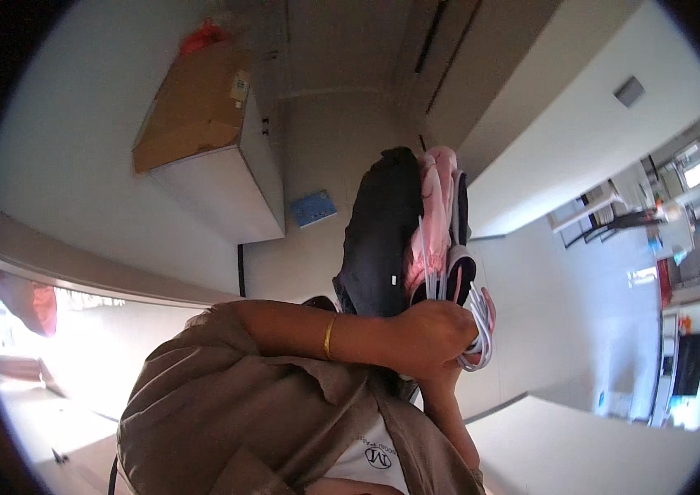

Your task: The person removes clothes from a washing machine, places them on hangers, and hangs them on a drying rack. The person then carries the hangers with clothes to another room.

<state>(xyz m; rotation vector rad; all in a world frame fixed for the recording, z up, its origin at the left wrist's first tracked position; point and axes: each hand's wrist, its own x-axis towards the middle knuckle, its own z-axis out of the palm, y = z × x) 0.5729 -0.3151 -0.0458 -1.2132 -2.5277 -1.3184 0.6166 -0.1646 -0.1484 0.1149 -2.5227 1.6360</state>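
My left hand [440, 331], with a gold-coloured bracelet on its wrist, is closed around a bundle of thin white and pink clothes hangers [481, 325]. From the hangers hang a black garment [381, 232], a pink garment [435, 204] and a grey-and-dark garment [461, 204]. They hang side by side in front of my body. Just below the left hand, my right hand [443, 374] is mostly hidden behind it, so its grip cannot be seen. The right forearm rises from the lower right.
A white cabinet [214, 198] topped with cardboard [195, 111] and a red bag [202, 37] stands at left. A blue flat item [313, 208] lies on the tiled floor beside it. A wall corner [548, 142] stands close at right, with a bright room containing chairs [616, 223] beyond.
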